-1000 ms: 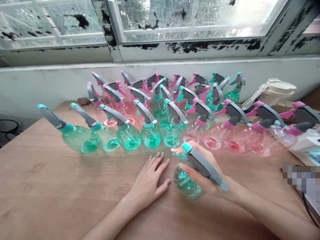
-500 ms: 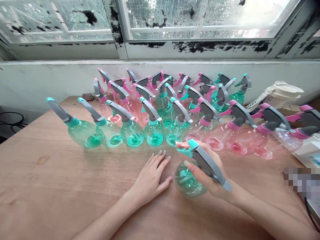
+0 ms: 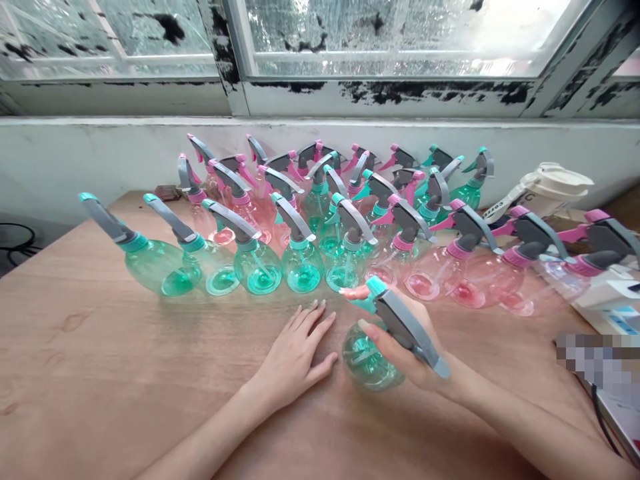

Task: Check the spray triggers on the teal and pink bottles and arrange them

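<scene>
My right hand (image 3: 417,333) is wrapped round the neck of a green spray bottle (image 3: 373,367) with a grey and teal trigger head. Its index finger reaches out by the trigger, and the thumb lies along the near side of the head. The clear green body of the bottle shows below the hand. To the left, my left hand (image 3: 300,347) rests flat on the wooden table (image 3: 125,393), fingers spread, holding nothing. A small gap separates its thumb from the bottle. Beyond both hands, green spray bottles (image 3: 257,267) stand in a front row with pink spray bottles (image 3: 430,267).
More pink and green spray bottles crowd the table's back part, near a white wall (image 3: 90,153) under a window (image 3: 390,40). A white coffee cup (image 3: 555,187) stands at the back right. Near the right edge lies a partly blurred-out item (image 3: 600,363) with a dark cable (image 3: 603,420).
The whole view has shifted slightly, so everything sits a little further left. Both hands and the held spray bottle keep nearly the same pose.
</scene>
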Action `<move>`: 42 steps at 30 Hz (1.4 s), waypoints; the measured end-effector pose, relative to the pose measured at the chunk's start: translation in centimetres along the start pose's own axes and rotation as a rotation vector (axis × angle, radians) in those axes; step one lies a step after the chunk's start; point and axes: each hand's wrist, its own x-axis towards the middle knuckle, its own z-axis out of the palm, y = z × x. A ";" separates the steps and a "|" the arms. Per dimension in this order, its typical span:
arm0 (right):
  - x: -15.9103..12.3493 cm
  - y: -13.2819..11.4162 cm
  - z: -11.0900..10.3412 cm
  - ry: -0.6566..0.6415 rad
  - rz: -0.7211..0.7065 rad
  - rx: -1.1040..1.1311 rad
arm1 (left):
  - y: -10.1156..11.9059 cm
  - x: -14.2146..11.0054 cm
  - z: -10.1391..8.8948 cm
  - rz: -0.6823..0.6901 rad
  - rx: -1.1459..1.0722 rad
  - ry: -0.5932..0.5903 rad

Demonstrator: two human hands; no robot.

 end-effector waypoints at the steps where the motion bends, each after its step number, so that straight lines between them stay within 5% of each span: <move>1: 0.1 -0.1 0.0 0.005 -0.014 -0.007 | 0.0 0.0 0.0 0.000 -0.003 0.003; 6: 0.6 -1.0 -0.2 0.007 -0.059 -0.032 | 0.0 0.0 -0.1 0.000 -0.017 0.009; 12: 0.3 -1.9 -0.2 -0.017 0.044 -0.039 | 0.1 0.0 -0.2 -0.010 -0.016 0.000; 42: -0.9 -0.5 0.6 0.012 0.026 0.024 | 0.7 -0.1 -0.4 -0.024 0.026 -0.002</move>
